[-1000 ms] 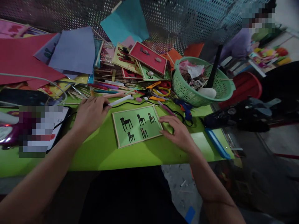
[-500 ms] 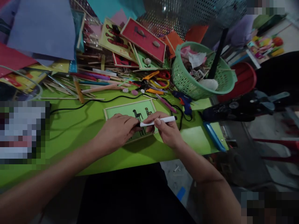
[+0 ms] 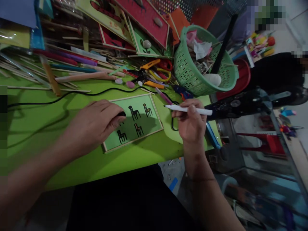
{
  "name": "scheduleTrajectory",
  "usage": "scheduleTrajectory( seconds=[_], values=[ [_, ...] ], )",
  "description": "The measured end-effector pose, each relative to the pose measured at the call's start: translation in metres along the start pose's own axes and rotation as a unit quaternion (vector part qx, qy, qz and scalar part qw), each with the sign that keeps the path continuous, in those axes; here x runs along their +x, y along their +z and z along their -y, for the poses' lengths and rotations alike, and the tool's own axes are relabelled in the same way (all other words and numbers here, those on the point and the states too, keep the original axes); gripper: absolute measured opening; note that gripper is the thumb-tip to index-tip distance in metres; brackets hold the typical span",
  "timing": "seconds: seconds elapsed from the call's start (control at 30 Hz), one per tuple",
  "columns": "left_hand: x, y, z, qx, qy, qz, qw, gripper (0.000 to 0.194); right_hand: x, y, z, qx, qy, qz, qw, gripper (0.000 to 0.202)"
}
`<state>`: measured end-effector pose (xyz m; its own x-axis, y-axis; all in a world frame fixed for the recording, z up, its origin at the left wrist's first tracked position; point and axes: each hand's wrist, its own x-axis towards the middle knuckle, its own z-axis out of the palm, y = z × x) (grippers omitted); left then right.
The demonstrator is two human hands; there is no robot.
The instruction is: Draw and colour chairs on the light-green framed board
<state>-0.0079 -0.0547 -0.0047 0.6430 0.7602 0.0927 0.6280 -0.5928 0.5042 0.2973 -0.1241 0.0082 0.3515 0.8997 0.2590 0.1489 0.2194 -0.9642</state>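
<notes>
A white marker (image 3: 201, 111) with its dark tip bare is held in my right hand (image 3: 192, 123), tip pointing left. Between the thumb and fingers of my left hand (image 3: 95, 120) is a small black cap (image 3: 122, 114). Under and beside that hand lies a green card (image 3: 128, 128) framed with thin sticks, bearing several dark chair-like figures. My left hand hides the card's upper left part. The right hand is off the card, to its right.
Behind the card run a black cord (image 3: 109, 91), scissors (image 3: 154, 72) and a glue gun (image 3: 183, 93). A green basket (image 3: 204, 85) of scraps stands at the back right. Framed pictures (image 3: 154, 24) are stacked at the back; sticks and pens lie at the left.
The cap and marker have come apart. My left hand has moved left with the cap and my right hand right with the marker, uncovering more of the card. The view has shifted too.
</notes>
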Motion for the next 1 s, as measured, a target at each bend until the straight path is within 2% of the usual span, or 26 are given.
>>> scheduleTrajectory(
  seconds=[0.1,0.2,0.33,0.57,0.73,0.9,1.0],
  values=[
    [0.004,0.004,0.011,-0.026,0.039,0.018,0.999,0.056,-0.008,0.001,-0.008,0.005,0.054,0.092,0.994,0.032],
    [0.008,0.008,0.027,-0.028,0.034,0.050,0.998,0.055,-0.013,-0.003,-0.015,-0.012,0.088,0.139,0.986,0.034],
    [0.012,0.006,0.039,-0.045,0.048,0.075,0.995,0.058,-0.019,-0.006,-0.019,-0.056,0.095,0.154,0.982,0.026],
    [0.010,0.002,0.038,-0.062,0.026,0.083,0.994,0.064,-0.022,0.000,-0.021,-0.110,0.062,0.176,0.976,0.015],
    [0.008,0.005,0.040,-0.060,0.033,0.076,0.995,0.062,-0.023,0.000,-0.021,-0.125,0.053,0.175,0.975,0.013],
    [0.007,0.014,0.031,-0.035,0.076,0.046,0.995,0.050,-0.022,0.001,-0.020,-0.108,0.060,0.167,0.978,0.015],
    [0.008,0.024,0.022,-0.051,0.120,0.059,0.990,0.042,-0.021,0.001,-0.020,-0.088,0.079,0.178,0.977,0.019]
  ],
)
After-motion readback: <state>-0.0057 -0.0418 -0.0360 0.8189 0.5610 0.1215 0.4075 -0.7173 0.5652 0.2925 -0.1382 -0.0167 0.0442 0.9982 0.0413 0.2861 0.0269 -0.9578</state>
